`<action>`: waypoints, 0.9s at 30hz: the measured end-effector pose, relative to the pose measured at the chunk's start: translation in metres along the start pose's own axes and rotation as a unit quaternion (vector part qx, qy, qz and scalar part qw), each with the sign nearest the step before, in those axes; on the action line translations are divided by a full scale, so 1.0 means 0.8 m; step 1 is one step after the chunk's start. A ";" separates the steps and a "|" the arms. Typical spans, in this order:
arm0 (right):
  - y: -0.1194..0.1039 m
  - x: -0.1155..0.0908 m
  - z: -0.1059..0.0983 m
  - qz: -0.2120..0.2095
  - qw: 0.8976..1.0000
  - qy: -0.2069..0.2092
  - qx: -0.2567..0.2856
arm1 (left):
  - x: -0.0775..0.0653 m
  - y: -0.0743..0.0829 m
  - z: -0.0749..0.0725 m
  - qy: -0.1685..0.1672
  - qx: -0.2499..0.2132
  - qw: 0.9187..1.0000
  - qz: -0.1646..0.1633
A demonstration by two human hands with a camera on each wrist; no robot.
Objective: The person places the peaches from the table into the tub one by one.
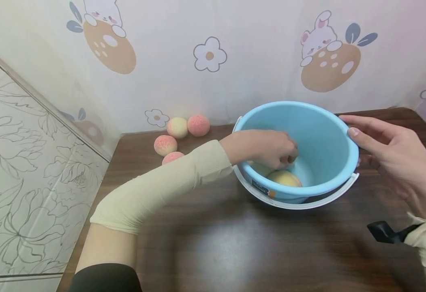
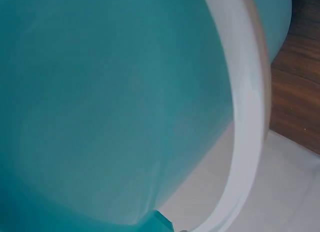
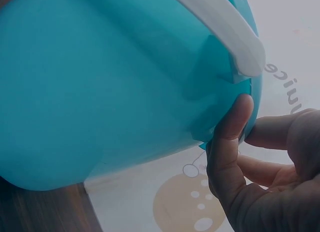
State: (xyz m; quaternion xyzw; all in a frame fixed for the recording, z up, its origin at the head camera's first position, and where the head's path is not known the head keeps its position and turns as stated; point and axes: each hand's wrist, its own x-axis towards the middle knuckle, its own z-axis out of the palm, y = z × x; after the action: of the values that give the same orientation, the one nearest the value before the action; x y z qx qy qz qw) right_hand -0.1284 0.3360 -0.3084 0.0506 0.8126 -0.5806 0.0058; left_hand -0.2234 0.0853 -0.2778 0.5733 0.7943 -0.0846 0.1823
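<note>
A light blue bucket [image 1: 326, 142] stands on the dark wooden table, its white handle [image 1: 296, 206] lowered along the near side. My left hand [image 1: 262, 148] reaches over the left rim into the bucket with bent fingers; its fingertips are mostly hidden, so what they hold is unclear. Below it lies a yellowish peach [image 1: 285, 178] in the bucket, with another pale shape partly covered by the hand. My right hand [image 1: 399, 154] pinches the right rim between thumb [image 3: 227, 122] and fingers. In the left wrist view, the bucket's outer wall [image 2: 115, 102] and handle fill the frame; no hand shows.
Several pink and yellow peaches sit at the table's back left, among them a yellow one [image 1: 177, 127] and a pink one [image 1: 198, 125]. A patterned wall [image 1: 249, 81] borders the back; a flower-patterned panel [image 1: 26, 182] stands along the left side.
</note>
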 end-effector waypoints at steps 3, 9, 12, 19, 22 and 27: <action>-0.001 0.000 0.000 0.006 1.000 -0.002 0.009 | -0.001 0.000 -0.001 -0.002 -0.006 1.000 0.003; -0.001 0.000 0.002 0.006 0.999 0.008 -0.030 | -0.006 0.004 -0.004 -0.014 -0.009 1.000 -0.005; 0.000 0.001 0.002 0.007 0.999 0.010 -0.035 | -0.010 0.007 -0.007 -0.011 0.013 1.000 -0.022; 0.001 0.001 0.001 0.000 1.000 0.009 -0.029 | -0.029 0.015 -0.013 0.026 0.079 0.994 -0.076; 0.001 0.001 0.001 0.000 1.000 0.008 -0.023 | -0.039 0.016 -0.016 0.046 0.092 0.991 -0.089; 0.001 0.001 0.000 0.002 1.000 0.008 -0.015 | -0.058 0.018 -0.020 0.089 0.120 0.982 -0.111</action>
State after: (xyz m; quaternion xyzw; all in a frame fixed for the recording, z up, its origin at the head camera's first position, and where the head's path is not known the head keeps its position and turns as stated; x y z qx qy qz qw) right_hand -0.1289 0.3361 -0.3091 0.0562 0.8214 -0.5675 0.0012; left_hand -0.2004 0.0546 -0.2441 0.5044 0.8502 -0.1480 0.0302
